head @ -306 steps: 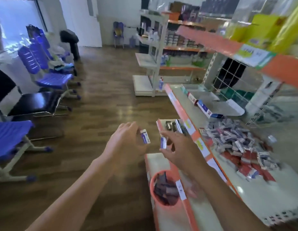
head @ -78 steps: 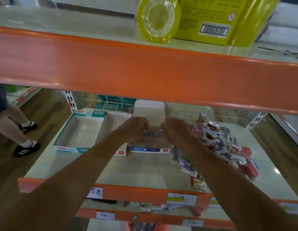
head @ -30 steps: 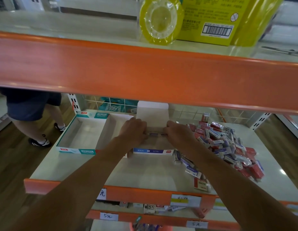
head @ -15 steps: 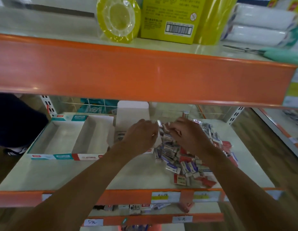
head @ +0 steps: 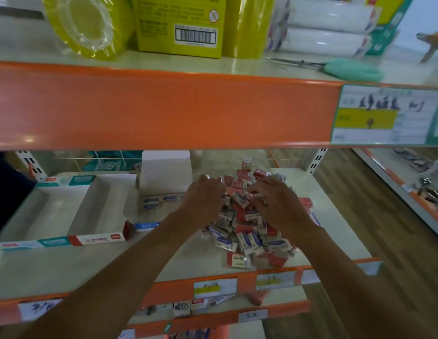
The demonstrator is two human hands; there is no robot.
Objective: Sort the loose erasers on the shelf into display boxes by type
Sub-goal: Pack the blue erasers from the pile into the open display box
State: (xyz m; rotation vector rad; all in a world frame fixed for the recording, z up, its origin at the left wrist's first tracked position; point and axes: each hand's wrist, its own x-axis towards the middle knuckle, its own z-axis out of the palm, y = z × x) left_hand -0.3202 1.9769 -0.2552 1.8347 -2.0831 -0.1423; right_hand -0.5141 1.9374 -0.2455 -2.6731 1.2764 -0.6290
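Left hand (head: 203,204) and right hand (head: 276,204) both reach into the pile of loose erasers (head: 247,238), fingers bent among them; I cannot tell if either grips one. At the shelf's (head: 66,270) left edge a teal-trimmed display box (head: 24,243) touches a red-trimmed display box (head: 95,239). Next, a blue-trimmed display box (head: 164,167) holds a few erasers. The pile fills the right half, up to the front edge.

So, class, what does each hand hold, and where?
Cannot tell: left hand and right hand curl over the heap of small red-and-blue rectangular erasers, grips hidden.
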